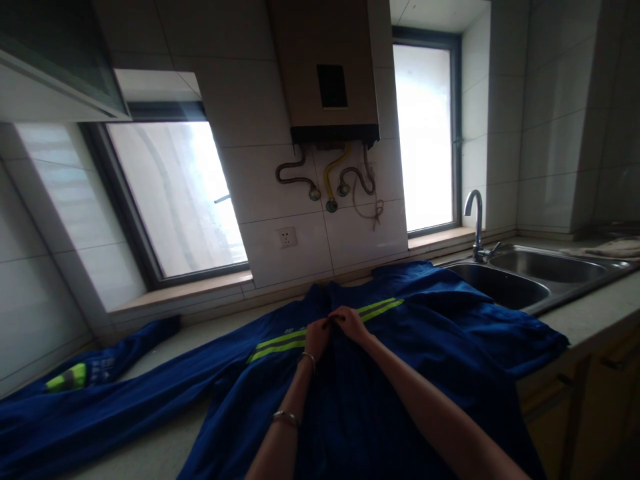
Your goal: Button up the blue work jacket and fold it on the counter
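Blue jacket (pixel 400 373) spread on table (pixel 585 317) | left hand (pixel 317 337) and right hand (pixel 353 323) both pinching its front at chest stripe (pixel 280 342) | double sink (pixel 530 277) bare inside.

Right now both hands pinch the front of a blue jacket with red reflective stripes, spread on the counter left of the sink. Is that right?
Not quite. The head view shows the stripes are yellow-green, not red. The rest holds: the left hand and right hand pinch the front of the blue jacket, spread on the counter left of the sink.
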{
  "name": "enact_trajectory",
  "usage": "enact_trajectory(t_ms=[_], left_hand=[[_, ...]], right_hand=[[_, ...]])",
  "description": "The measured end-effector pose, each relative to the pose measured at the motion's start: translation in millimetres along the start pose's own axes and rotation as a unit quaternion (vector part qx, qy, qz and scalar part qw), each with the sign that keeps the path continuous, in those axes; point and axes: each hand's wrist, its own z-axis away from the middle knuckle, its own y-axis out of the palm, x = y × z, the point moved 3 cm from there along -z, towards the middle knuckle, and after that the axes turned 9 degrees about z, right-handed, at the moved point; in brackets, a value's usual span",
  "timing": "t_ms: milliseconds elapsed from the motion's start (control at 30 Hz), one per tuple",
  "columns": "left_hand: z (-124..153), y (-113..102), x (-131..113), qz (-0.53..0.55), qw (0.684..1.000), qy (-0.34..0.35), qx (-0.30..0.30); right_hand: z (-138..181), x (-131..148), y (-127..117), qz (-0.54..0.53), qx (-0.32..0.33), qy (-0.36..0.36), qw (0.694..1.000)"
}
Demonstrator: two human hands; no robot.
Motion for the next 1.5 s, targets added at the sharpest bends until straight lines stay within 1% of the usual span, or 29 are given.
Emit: enact_trajectory(t_ms=[167, 300, 467, 600, 700, 800, 1100, 1167, 1300, 1500], left_hand=[[0.4, 1.7, 5.3, 0.093, 0.994, -0.047, -0.045], [0.3, 4.6, 12.8, 0.161, 0.978, -0.108, -0.079], [1.9, 5.2, 16.0, 0.228, 0.954, -0.173, -0.087], [4.8, 3.4, 10.1, 0.265, 0.939, -0.196, -0.094], [6.4, 2.8, 5.1, 0.281, 0.935, -0.193, -0.095], [6.9, 3.3, 3.1, 0.275, 0.937, -0.191, -0.095], [5.1, 3.1, 2.3, 0.231, 0.951, -0.17, -0.114], [4.4, 2.3, 1.8, 0.226, 0.953, -0.16, -0.119], [3.5, 0.9, 1.7, 0.226, 0.957, -0.134, -0.126], [4.6, 1.5, -3.5, 0.216, 0.967, -0.077, -0.108]], right_hand=[[1.6, -2.7, 2.5, 0.003, 0.016, 0.019, 1.0], [2.9, -1.8, 2.2, 0.002, 0.021, 0.017, 1.0], [4.2, 0.9, 0.4, 0.012, 0.032, -0.003, 0.999], [5.2, 7.9, -3.9, 0.025, 0.042, -0.033, 0.998], [6.2, 13.7, -7.7, 0.032, 0.052, -0.042, 0.997], [7.0, 16.9, -10.0, 0.024, 0.054, -0.044, 0.997], [5.3, 17.6, -9.9, -0.001, 0.03, -0.039, 0.999], [4.9, 18.2, -10.6, 0.003, 0.018, -0.034, 0.999], [4.5, 13.5, -11.2, 0.017, -0.028, 0.01, 0.999], [4.2, -0.8, -5.4, 0.047, 0.005, 0.036, 0.998]])
